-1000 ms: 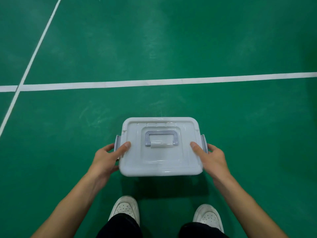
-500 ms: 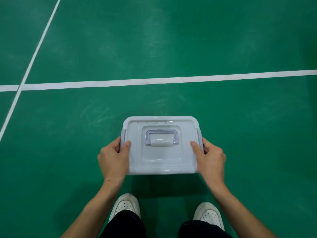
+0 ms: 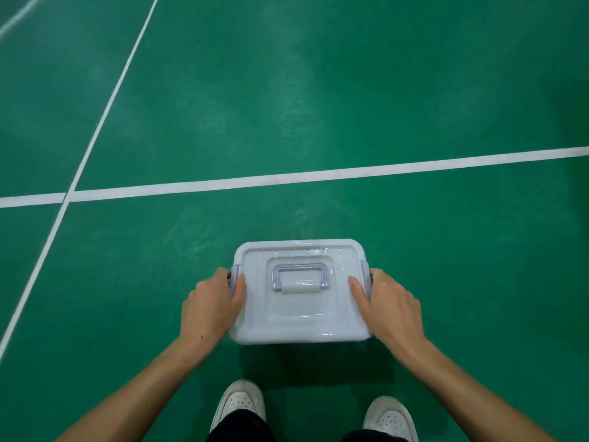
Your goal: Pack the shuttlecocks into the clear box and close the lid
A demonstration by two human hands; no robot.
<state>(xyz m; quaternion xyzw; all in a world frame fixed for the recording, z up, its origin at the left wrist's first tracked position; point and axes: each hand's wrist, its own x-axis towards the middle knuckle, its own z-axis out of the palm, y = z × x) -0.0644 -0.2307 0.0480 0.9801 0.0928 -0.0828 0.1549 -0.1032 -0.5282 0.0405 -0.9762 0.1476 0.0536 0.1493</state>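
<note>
The clear box [image 3: 299,327] sits on the green court floor just ahead of my feet, its whitish lid on top with a grey carry handle [image 3: 300,275] lying flat in the middle. My left hand [image 3: 212,306] grips the box's left end, thumb on the lid and fingers round the grey side latch [image 3: 235,279]. My right hand [image 3: 387,306] grips the right end the same way, over the right latch [image 3: 366,277]. Both latches are folded up against the lid. No shuttlecocks are visible; the lid hides the inside.
Green court floor [image 3: 318,106] lies all round, crossed by a white line [image 3: 318,177] beyond the box and a second white line [image 3: 95,129] running away at the left. My white shoes [image 3: 239,406] stand just behind the box.
Both side latches, flared outward a second ago, are now pressed up against the lid under my hands. My hands have closed in round the box ends. The view has tilted a little.
</note>
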